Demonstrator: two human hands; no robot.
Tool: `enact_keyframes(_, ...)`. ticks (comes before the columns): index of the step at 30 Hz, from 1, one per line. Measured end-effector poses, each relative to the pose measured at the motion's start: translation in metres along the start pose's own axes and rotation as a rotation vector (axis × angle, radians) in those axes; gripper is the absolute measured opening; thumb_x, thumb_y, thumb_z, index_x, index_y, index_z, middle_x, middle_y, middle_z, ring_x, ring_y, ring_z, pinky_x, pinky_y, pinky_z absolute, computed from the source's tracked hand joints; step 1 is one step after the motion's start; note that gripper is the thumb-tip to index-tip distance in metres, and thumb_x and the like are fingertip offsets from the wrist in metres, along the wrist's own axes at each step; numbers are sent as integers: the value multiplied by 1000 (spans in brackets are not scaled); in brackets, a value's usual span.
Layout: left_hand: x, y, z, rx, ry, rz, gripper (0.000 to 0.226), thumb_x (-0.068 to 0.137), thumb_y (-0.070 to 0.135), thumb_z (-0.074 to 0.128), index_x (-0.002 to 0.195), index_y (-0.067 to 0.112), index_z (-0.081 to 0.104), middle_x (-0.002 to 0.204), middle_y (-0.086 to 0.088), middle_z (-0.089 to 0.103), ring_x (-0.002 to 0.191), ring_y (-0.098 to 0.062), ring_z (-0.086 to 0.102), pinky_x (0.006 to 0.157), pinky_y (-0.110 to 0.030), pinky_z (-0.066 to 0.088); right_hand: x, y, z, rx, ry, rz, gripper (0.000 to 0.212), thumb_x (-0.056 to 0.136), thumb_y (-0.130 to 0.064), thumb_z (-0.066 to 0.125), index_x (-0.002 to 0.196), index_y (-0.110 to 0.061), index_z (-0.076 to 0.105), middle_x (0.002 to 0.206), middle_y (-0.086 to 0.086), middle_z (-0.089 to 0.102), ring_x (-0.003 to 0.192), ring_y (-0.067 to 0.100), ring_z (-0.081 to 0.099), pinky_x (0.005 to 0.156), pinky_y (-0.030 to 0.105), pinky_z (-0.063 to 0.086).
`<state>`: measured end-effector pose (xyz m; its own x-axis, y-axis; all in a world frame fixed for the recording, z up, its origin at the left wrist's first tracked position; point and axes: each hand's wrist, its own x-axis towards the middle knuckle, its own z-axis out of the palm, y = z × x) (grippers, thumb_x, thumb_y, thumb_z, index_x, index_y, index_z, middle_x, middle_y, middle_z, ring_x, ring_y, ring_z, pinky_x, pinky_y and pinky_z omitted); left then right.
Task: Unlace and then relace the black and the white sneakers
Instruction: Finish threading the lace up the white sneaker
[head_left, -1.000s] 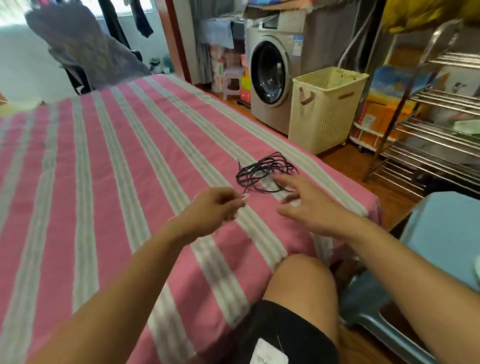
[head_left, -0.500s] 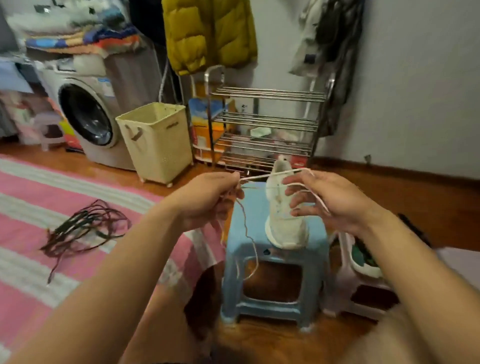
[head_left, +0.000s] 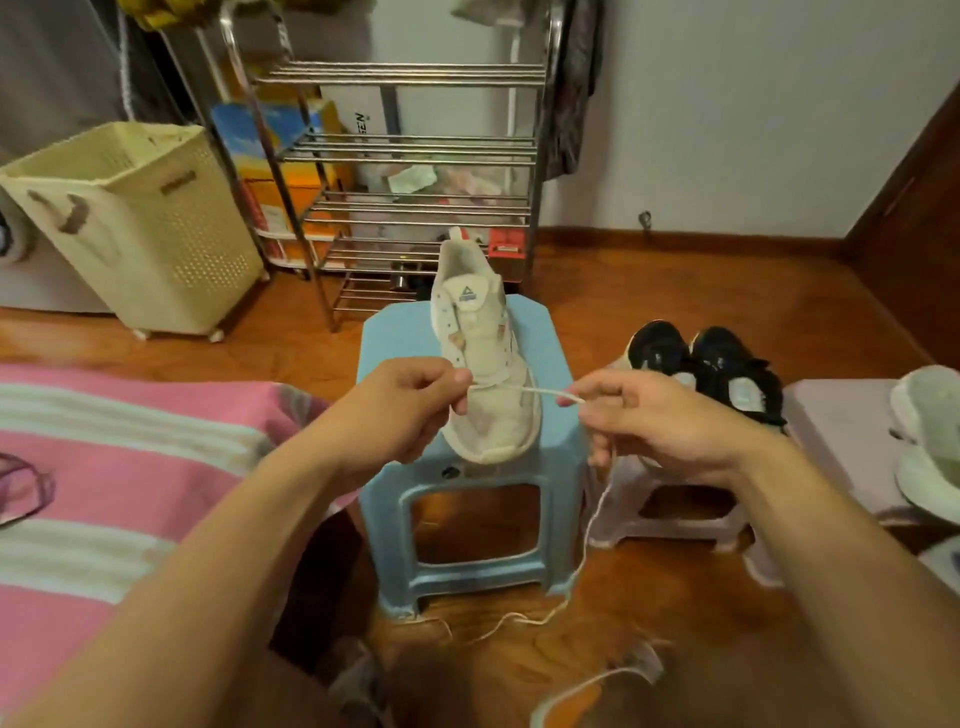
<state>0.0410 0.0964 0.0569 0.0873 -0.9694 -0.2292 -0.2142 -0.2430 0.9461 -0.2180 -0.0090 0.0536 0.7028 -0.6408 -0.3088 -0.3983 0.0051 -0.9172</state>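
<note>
View has swung from bed to stool; both hands, left (head_left: 405, 402) and right (head_left: 649, 415), now pinch the white lace (head_left: 524, 389) taut over the sneaker (head_left: 483, 358); relacing begins.

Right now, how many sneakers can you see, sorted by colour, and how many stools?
White sneakers: 2, one on the blue stool, one at the right edge
Black sneakers: 2, the left one and the right one, side by side on the pale stool
Stools: 2, blue and pale
Total: 6

unlaced white sneaker (head_left: 480, 364) upright on blue stool (head_left: 550, 441)
</note>
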Motion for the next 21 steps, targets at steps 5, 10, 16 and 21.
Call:
enact_keyframes(5,14,12,25,92,-31,107,46,99,46,60,63,18,53,60,-2,40,56,-18,32,54,-29,28,20,-31,31,164,-88,-87,35,94,-30,60,126,-17,63,69,5,54,51,14,39,48,25,38)
enact_keyframes(10,20,7,26,140,7,14,53,97,55,58,58,19,49,54,-1,40,52,-16,33,57,-32,30,35,-39,30,-105,40,-139,20,98,-32,60,104,-23,77,55,1,40,49,17,28,48,31,20)
enact_keyframes(16,43,-5,1,193,341,146,30,101,38,58,81,21,71,69,12,63,61,-3,53,69,-26,44,65,-45,-7,-287,191,-59,17,101,-26,58,108,-23,74,88,-7,77,55,22,43,49,29,42)
enact_keyframes(21,74,-23,15,947,533,391,18,90,35,70,108,36,75,125,-3,54,118,-28,45,94,-44,41,87,-25,7,-57,302,-3,15,98,-10,62,110,-12,70,89,1,78,48,9,51,47,20,46)
